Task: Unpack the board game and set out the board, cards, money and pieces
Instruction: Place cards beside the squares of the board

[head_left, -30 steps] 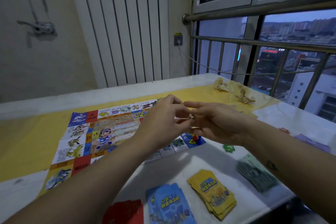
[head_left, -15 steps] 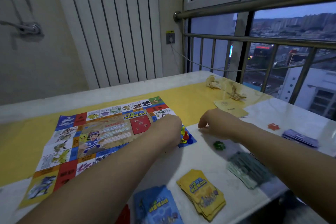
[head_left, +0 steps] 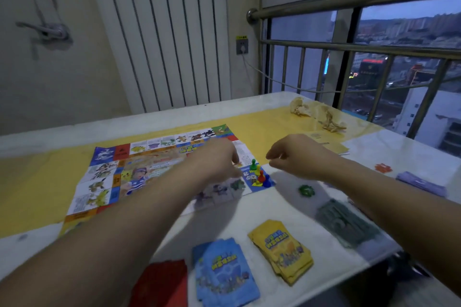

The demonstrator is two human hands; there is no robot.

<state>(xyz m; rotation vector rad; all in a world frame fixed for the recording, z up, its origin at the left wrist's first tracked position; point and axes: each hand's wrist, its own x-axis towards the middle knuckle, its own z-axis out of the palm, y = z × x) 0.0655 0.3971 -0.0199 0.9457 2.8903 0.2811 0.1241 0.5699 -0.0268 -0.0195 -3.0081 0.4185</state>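
Left hand (head_left: 219, 161) reaches over the near right corner of the board, fingers angled down toward the pawns; motion blur hides whether it pinches anything. Right hand (head_left: 296, 159) hovers just beside that corner, fingers loosely curled, nothing visible in it. White table (head_left: 249, 214), partly covered by a yellow cloth (head_left: 37, 182). Board (head_left: 139, 172): unfolded sheet lying flat, long axis running left to right across the table, right end angled slightly away. Creature squares ring a cartoon centre panel; the print is too small to read. Along the near edge, left to right: red deck (head_left: 162, 281), blue deck (head_left: 224, 271), yellow deck (head_left: 282, 249); the title lettering on the last two is illegible. Grey-green money stack (head_left: 346, 222) and purple money stack (head_left: 421, 183) lie to the right. Four pawns stand upright, clustered on the blue corner square: green pawn (head_left: 253, 164), yellow pawn (head_left: 257, 170), red pawn (head_left: 261, 177), blue pawn (head_left: 267, 180). Green token (head_left: 306, 190) and orange token (head_left: 383, 168) lie on bare tabletop.
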